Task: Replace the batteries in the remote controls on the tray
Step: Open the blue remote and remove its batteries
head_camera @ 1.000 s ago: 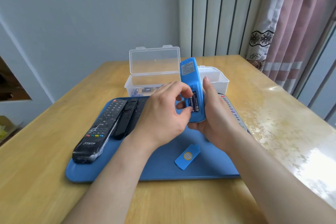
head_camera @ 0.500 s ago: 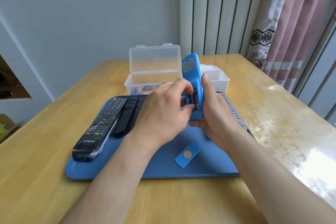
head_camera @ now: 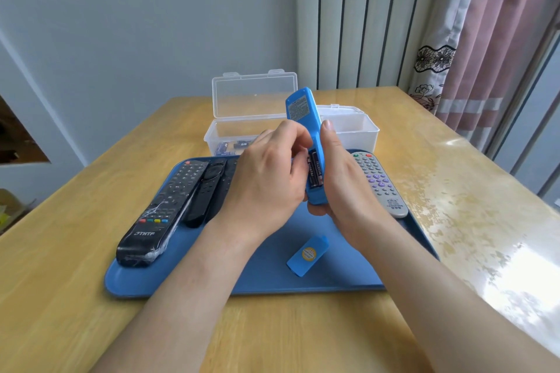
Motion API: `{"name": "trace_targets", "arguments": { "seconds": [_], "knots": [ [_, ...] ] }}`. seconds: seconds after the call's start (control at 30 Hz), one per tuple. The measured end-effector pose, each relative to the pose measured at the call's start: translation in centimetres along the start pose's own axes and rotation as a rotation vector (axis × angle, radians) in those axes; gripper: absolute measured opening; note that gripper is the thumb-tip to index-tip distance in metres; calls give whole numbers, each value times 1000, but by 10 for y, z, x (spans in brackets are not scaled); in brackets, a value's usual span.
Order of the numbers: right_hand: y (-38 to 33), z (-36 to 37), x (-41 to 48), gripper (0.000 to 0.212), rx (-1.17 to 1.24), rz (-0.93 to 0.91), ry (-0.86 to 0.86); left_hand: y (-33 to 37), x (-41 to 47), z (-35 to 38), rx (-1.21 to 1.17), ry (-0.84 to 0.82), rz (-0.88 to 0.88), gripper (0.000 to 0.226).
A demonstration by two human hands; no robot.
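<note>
Now we are holding the bright blue plastic remote control upright above the flat blue plastic tray. Its back is facing us and its battery compartment is open. Our right hand is gripping the lower half from the right, with the fingers curled behind it and the thumb lying straight along its edge. Our left hand is at the compartment, thumb and forefinger bent onto the dark cylindrical battery sitting in the slot, the other fingers curled in. We cannot tell whether this battery is going in or out.

The small blue battery cover with a round yellow sticker is lying on the tray, near our wrists. Behind the tray, the clear plastic box with its lid open is holding loose blue batteries.

To do this step well, we are probably needing a firm right hand, so that the remote is not turning while the left fingers are working. It seems best to push the battery toward the spring end first and then tip the free end. Working over the tray is wise, because a slipping battery can roll off the pale wooden table.
</note>
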State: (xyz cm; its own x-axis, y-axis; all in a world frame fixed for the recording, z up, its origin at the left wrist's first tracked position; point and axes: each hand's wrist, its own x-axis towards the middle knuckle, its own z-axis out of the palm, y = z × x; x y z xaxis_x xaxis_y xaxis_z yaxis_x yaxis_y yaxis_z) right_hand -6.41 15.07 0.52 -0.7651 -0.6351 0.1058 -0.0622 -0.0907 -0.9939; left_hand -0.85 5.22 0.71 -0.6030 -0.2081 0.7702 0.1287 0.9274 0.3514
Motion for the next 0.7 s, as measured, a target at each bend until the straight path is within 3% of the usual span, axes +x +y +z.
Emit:
{"name": "trace_targets", "arguments": {
  "seconds": [0.3,0.57,0.7],
  "knots": [
    [-2,6,-5,57,1,7,-6,1,-1,-4,-83,-25,-64,14],
    [-3,2,-1,55,304,98,35,0,-5,4,-74,67,-113,21],
    [-3,-1,2,49,298,116,24,6,-4,1,-299,55,-268,18]
  ]
}}
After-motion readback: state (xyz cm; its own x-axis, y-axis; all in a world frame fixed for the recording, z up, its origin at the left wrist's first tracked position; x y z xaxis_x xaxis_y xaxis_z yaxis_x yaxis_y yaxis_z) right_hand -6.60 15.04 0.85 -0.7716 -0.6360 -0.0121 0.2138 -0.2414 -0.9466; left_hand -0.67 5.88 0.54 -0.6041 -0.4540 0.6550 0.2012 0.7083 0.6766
